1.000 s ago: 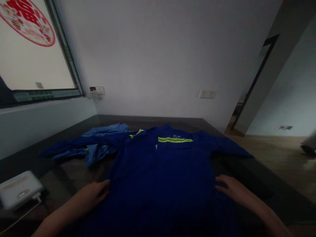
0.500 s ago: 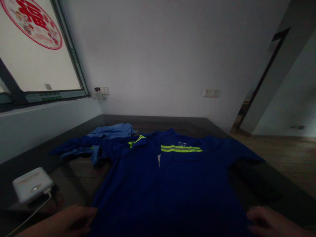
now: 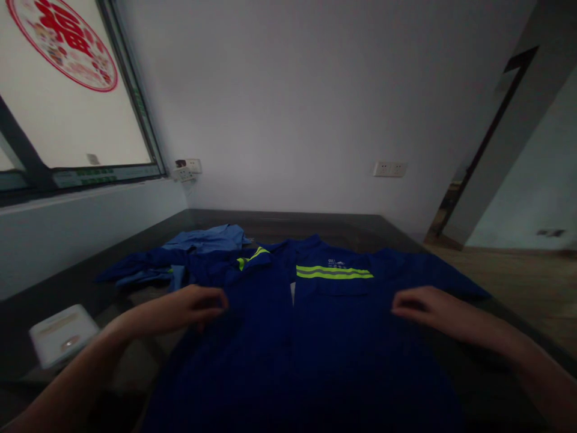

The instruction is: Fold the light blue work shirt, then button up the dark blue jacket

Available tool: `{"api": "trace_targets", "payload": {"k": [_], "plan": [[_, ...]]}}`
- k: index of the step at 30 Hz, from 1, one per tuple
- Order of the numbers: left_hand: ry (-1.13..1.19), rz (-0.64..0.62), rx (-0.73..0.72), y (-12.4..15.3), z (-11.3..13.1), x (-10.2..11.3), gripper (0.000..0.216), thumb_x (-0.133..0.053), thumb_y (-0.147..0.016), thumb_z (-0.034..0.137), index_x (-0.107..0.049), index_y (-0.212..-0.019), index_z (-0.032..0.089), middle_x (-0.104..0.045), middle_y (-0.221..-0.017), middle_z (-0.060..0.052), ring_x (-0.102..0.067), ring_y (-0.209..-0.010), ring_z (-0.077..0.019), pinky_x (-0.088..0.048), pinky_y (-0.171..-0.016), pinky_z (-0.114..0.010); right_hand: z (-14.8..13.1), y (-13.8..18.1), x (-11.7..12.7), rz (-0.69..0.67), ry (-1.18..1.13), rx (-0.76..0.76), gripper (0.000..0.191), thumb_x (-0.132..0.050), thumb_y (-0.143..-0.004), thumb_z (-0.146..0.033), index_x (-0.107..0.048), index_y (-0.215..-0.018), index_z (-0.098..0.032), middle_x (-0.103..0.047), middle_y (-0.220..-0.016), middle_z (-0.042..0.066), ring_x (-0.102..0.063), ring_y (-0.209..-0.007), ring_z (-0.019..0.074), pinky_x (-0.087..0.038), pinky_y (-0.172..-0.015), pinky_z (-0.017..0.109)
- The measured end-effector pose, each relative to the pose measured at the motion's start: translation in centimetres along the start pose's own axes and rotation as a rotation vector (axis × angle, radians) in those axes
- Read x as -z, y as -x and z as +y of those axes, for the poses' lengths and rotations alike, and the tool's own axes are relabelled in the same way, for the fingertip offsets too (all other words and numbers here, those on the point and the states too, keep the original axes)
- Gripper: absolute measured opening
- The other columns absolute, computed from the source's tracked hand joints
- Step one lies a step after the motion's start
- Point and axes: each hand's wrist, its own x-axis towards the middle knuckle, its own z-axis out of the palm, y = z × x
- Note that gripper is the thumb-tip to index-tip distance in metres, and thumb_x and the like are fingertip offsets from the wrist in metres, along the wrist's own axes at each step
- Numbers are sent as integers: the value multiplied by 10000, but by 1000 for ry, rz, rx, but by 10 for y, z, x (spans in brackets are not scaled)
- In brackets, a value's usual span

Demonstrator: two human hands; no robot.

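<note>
A dark blue work shirt point(image 3: 311, 337) with yellow-green reflective stripes lies spread flat, front up, on a dark table point(image 3: 315, 222). My left hand point(image 3: 192, 308) rests on the shirt's left side near the armpit, fingers curled against the cloth. My right hand point(image 3: 430, 307) lies on the right side of the chest below the stripe, fingers bent down onto the fabric. In this dim light I cannot make out whether either hand pinches the cloth.
A lighter blue garment point(image 3: 189, 255) lies crumpled at the shirt's left sleeve. A white box point(image 3: 63, 341) with a cable sits at the table's near-left. A window with a red round sticker is at left; wall sockets point(image 3: 388, 169) and a doorway are behind.
Both hands have moved up the shirt from its lower hem area to chest height. The view shifted slightly.
</note>
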Motion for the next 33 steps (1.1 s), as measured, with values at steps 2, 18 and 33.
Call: {"api": "trace_targets", "payload": {"k": [2,18,33], "plan": [[28,68,-63,-45,5,19,358,-494,-836,496,-631,-1001,210,-651,-788,-1,-610,-721,-161,-466,-676,-238,-23,-43,8,-129,-4,167,341,-508,-814,-504,-703,-776,-227,-689,-744,36,-618,-694,192,-454,-665,279],[194,852,210,-249,-73,-30,473,-514,-833,195,-458,-1291,92,-571,-1229,-195,-529,-1165,-264,-389,-966,-344,-60,-277,-115,81,261,75,565,-376,-857,-67,-342,-1415,-147,-240,-1519,145,-462,-1256,254,-384,-1002,371],[609,333,-295,-217,-24,-13,559,-462,-636,100,-609,-1174,136,-663,-918,-51,-589,-792,-153,-455,-692,-224,-56,-295,-103,91,112,232,418,-327,-909,-107,-455,-1307,-112,-504,-1354,115,-459,-1229,166,-325,-1017,260]]}}
